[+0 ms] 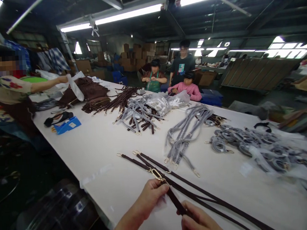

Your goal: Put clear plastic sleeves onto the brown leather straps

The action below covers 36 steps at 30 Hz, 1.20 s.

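My left hand (150, 197) pinches the upper end of a dark brown strap (175, 201), just below its gold clasp (156, 174). Lower on the same strap, my right hand (199, 222) is closed around it at the bottom edge of the view. Both hands hover over the near edge of a long white table (98, 146). Two more brown straps (146, 161) with gold clasps lie flat on the table just beyond my hands, running toward the lower right.
Piles of grey straps (182, 134), coiled grey straps (238, 139) and brown straps (121, 99) cover the table. A blue object (67, 125) lies at left. A person at left (6, 89) reaches over the table; three people (182, 75) are at the far end.
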Available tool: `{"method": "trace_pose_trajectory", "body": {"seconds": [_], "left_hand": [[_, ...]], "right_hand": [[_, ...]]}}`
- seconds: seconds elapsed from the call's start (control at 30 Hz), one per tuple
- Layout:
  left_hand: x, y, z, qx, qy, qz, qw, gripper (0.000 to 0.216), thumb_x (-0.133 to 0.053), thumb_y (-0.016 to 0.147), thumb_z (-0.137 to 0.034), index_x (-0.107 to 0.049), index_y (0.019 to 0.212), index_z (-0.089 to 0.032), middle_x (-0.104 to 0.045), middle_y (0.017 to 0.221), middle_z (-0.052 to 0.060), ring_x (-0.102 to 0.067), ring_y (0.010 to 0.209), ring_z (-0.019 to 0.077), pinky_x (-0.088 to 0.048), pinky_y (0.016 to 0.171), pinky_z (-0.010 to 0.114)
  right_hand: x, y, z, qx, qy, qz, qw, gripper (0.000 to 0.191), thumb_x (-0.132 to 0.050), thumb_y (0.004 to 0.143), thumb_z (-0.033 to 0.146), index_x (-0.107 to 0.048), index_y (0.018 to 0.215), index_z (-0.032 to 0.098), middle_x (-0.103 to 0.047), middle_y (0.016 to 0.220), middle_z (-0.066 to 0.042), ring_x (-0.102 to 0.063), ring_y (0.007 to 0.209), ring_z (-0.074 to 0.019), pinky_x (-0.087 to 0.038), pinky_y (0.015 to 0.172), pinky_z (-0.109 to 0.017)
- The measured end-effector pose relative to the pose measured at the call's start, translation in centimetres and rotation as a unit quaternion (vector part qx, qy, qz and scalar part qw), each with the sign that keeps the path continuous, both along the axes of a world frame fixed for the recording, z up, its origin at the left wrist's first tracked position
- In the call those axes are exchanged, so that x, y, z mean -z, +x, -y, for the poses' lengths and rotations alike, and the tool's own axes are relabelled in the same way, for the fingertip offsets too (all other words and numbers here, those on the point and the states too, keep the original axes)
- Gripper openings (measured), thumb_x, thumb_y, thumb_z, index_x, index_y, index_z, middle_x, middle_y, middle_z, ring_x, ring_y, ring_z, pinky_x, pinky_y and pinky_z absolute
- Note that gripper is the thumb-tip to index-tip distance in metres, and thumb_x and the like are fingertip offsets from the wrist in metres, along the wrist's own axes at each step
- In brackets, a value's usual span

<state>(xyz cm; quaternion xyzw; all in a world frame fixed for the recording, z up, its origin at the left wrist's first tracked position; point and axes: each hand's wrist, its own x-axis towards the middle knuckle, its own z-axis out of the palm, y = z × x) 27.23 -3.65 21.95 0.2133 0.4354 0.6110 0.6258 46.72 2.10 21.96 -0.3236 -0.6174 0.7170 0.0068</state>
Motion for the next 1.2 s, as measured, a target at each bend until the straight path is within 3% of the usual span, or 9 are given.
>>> {"method": "trace_pose_trajectory", "body": {"seconds": [0.1, 0.17, 0.27, 0.4, 0.53, 0.73, 0.97, 1.1, 1.2], "left_hand": [[-0.4, -0.2, 0.2, 0.025, 0.007, 0.011, 1.000, 0.032, -0.082, 0.063, -0.035, -0.074, 0.083, -0.012, -0.070, 0.075, 0.004, -0.057, 0.068, 0.0122, -0.042, 0.069, 0.023], [-0.4, -0.8, 0.7, 0.044, -0.022, 0.012, 0.999, 0.036, -0.083, 0.055, -0.026, -0.073, 0.087, -0.013, -0.072, 0.078, 0.004, -0.058, 0.066, 0.0120, -0.042, 0.065, 0.023], [0.2, -1.5, 1.5, 0.034, -0.077, -0.017, 0.996, 0.031, -0.082, 0.047, -0.019, -0.071, 0.075, -0.012, -0.068, 0.066, 0.002, -0.054, 0.054, 0.0106, -0.037, 0.056, 0.023], [0.6, -1.3, 1.8, -0.003, -0.080, -0.052, 0.995, 0.018, -0.075, 0.051, -0.022, -0.062, 0.059, -0.013, -0.059, 0.052, -0.003, -0.043, 0.046, 0.0069, -0.027, 0.050, 0.022], [0.2, -0.8, 1.5, 0.011, -0.058, -0.103, 0.993, 0.021, -0.072, 0.057, -0.029, -0.056, 0.060, -0.016, -0.053, 0.051, -0.005, -0.039, 0.047, 0.0072, -0.025, 0.050, 0.023], [0.6, -0.1, 1.6, 0.036, -0.023, -0.224, 0.974, 0.020, -0.063, 0.065, -0.035, -0.052, 0.061, -0.018, -0.051, 0.056, -0.004, -0.041, 0.055, 0.0107, -0.030, 0.055, 0.025], [0.8, 0.3, 1.7, 0.095, 0.002, -0.362, 0.927, 0.044, -0.044, 0.084, -0.054, -0.042, 0.056, -0.020, -0.041, 0.054, -0.004, -0.038, 0.055, 0.0117, -0.028, 0.056, 0.027], [-0.6, 0.8, 1.8, 0.143, 0.003, -0.345, 0.928, 0.026, -0.058, 0.078, -0.037, -0.051, 0.063, -0.018, -0.043, 0.060, -0.004, -0.038, 0.060, 0.0108, -0.027, 0.055, 0.025], [-0.9, 1.4, 1.7, 0.102, -0.006, -0.254, 0.962, 0.015, -0.066, 0.064, -0.023, -0.054, 0.071, -0.017, -0.052, 0.065, -0.004, -0.045, 0.063, 0.0108, -0.032, 0.058, 0.023]], "right_hand": [[-0.6, -1.2, -0.2, 0.043, 0.019, -0.004, 0.999, 0.061, -0.047, 0.079, 0.078, -0.052, 0.088, 0.017, -0.053, 0.055, 0.006, -0.040, 0.040, -0.0058, -0.026, 0.043, -0.021], [-0.8, -0.9, -0.9, 0.079, 0.016, -0.019, 0.997, 0.060, -0.052, 0.078, 0.076, -0.054, 0.087, 0.016, -0.054, 0.054, 0.005, -0.041, 0.041, -0.0056, -0.026, 0.043, -0.020], [-0.7, 0.2, -2.0, 0.183, -0.016, -0.078, 0.980, 0.052, -0.064, 0.076, 0.066, -0.054, 0.085, 0.017, -0.052, 0.053, 0.006, -0.041, 0.044, -0.0051, -0.028, 0.045, -0.019], [0.1, 0.4, -2.2, 0.280, -0.053, -0.117, 0.951, 0.048, -0.077, 0.070, 0.057, -0.053, 0.085, 0.018, -0.033, 0.042, 0.013, -0.024, 0.038, -0.0019, -0.015, 0.042, -0.019], [0.6, -1.2, -0.6, 0.269, -0.034, -0.087, 0.959, 0.054, -0.073, 0.071, 0.062, -0.061, 0.093, 0.014, -0.049, 0.053, 0.008, -0.023, 0.037, 0.0008, -0.010, 0.041, -0.020], [0.6, -2.8, 1.1, 0.184, 0.018, -0.054, 0.981, 0.050, -0.070, 0.073, 0.062, -0.064, 0.079, 0.013, -0.033, 0.043, 0.011, -0.020, 0.036, -0.0015, -0.011, 0.038, -0.021], [0.9, -3.0, 1.0, 0.236, 0.063, -0.042, 0.969, 0.048, -0.067, 0.075, 0.062, -0.055, 0.073, 0.016, -0.047, 0.055, 0.006, -0.030, 0.042, -0.0040, -0.018, 0.043, -0.022], [0.6, -2.8, 1.0, 0.210, 0.119, -0.037, 0.970, 0.044, -0.065, 0.078, 0.059, -0.055, 0.068, 0.017, -0.039, 0.052, 0.008, -0.031, 0.047, -0.0067, -0.023, 0.045, -0.024], [0.2, -2.7, 1.1, 0.214, 0.136, -0.033, 0.967, 0.042, -0.066, 0.078, 0.056, -0.056, 0.068, 0.016, -0.041, 0.055, 0.006, -0.033, 0.050, -0.0074, -0.025, 0.047, -0.024]]}}
